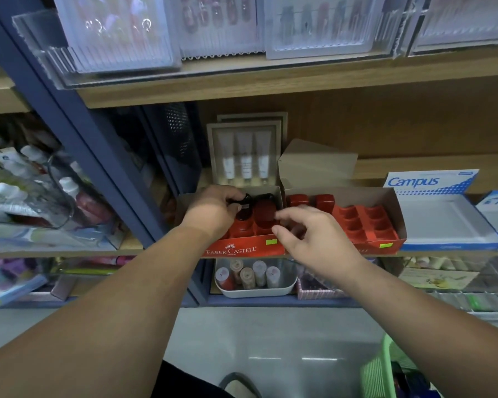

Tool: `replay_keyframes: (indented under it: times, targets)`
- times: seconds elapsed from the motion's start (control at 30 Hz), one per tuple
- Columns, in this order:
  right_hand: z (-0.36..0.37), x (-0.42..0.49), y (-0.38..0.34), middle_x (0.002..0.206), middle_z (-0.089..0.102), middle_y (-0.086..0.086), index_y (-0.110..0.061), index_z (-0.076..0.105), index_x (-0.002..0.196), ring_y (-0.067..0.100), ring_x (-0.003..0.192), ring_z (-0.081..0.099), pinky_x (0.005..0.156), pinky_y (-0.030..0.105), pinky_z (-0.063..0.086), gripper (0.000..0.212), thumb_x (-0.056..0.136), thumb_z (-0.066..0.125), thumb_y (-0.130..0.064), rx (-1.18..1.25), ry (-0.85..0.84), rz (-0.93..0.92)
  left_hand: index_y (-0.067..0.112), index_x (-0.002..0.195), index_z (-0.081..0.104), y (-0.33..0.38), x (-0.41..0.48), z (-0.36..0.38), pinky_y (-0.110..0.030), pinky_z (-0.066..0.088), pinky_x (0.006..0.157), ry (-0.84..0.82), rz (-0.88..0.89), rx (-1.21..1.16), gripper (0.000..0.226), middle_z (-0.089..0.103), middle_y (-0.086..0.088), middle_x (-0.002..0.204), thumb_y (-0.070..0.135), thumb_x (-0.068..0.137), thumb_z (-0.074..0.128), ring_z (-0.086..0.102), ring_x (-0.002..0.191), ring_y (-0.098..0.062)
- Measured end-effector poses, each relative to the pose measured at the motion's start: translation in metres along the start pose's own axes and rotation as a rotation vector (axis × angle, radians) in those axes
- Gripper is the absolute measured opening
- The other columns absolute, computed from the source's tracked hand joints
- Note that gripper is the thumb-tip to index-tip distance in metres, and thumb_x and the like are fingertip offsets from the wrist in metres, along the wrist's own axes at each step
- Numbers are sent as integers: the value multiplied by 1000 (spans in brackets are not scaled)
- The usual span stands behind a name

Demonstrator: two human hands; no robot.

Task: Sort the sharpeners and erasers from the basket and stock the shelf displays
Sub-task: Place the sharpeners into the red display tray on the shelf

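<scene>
The fingers (234, 201) of the left hand (213, 209) are curled round a black sharpener (246, 198), holding it over the back row of the Faber-Castell display box (242, 249). The right hand (311, 237) has its fingers (283, 216) loosely bent and empty, with the thumb tip just beside a dark red sharpener (264, 212) that stands in the tray. This looks like the stocking step: seating sharpeners in their slots. Next the black one needs to go squarely down into a free socket (probably with the right hand steadying its neighbour). The sharpeners are small, glossy and round-topped. The neighbouring display box (397, 214) has mostly empty sockets, and the green basket (378, 369) sits below on the right.
</scene>
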State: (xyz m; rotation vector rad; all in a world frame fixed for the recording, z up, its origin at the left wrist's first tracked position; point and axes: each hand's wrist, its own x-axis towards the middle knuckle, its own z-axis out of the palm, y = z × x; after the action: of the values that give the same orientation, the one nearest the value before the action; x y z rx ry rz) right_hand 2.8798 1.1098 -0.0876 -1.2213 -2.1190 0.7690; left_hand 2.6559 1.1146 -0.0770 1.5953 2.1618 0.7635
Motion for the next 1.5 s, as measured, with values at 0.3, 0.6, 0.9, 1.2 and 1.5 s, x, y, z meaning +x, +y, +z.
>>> replay_keyframes:
  times: [0.3,0.6,0.9,1.2,1.5]
  targets:
    - [-21,-21,-12,95,68,-20,-33,70,119,1,85,64,79,32,59,24,96,65,-30,56,62,76,32,132,66,-1,-14,-18,-30,56,92,0,38,143,40,72,6,116,14,96,60,67,106,-18]
    - [-22,-27,-17,92,71,-16,-31,72,111,3,85,67,82,39,59,21,92,68,-37,73,29,134,27,138,62,10,-19,-2,-21,40,100,-53,73,157,36,54,7,145,22,103,56,55,126,-18]
    - [-26,-38,-10,92,70,-20,-32,73,106,1,78,67,80,36,60,14,92,70,-34,122,18,174,27,132,66,12,-30,-11,-26,50,98,7,-44,-28,39,68,6,120,11,100,52,64,112,-15]
    - [-89,-96,26,76,70,-19,-35,71,85,2,72,66,74,35,58,14,84,70,-49,-29,-52,202,17,120,71,99,-94,19,-21,54,79,-56,214,-35,26,67,14,84,19,95,65,66,82,-7]
    - [-165,-202,154,110,66,-4,-20,63,126,16,91,68,79,32,58,61,79,79,-55,-413,-838,679,16,112,74,199,-183,180,-31,56,90,-884,493,260,22,74,2,109,25,93,70,67,98,-14]
